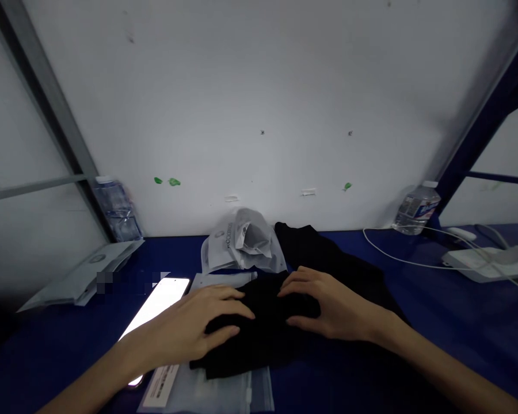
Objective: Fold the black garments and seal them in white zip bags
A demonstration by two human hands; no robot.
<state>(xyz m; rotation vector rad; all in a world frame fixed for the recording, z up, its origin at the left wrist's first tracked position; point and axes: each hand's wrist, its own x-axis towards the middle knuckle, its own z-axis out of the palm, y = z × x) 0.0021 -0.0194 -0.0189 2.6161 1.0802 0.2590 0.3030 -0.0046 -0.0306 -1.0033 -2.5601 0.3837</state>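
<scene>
A black garment [263, 333] lies bunched on the blue table [457, 322], trailing back to the right towards the wall. My left hand [198, 330] rests flat on its left side with the fingers stretched out. My right hand [323, 305] lies on its top right part, fingers spread and pressing the cloth. Under the garment's near edge is a clear plastic bag [207, 394] with a printed label. Neither hand grips anything.
A lit phone [157, 302] lies left of my left hand. Crumpled white packaging [242, 244] sits behind the garment. Flat grey bags [82, 279] lie at far left. Water bottles stand at the left [116, 210] and right [416, 210] wall. A power strip [483, 264] with white cable lies at right.
</scene>
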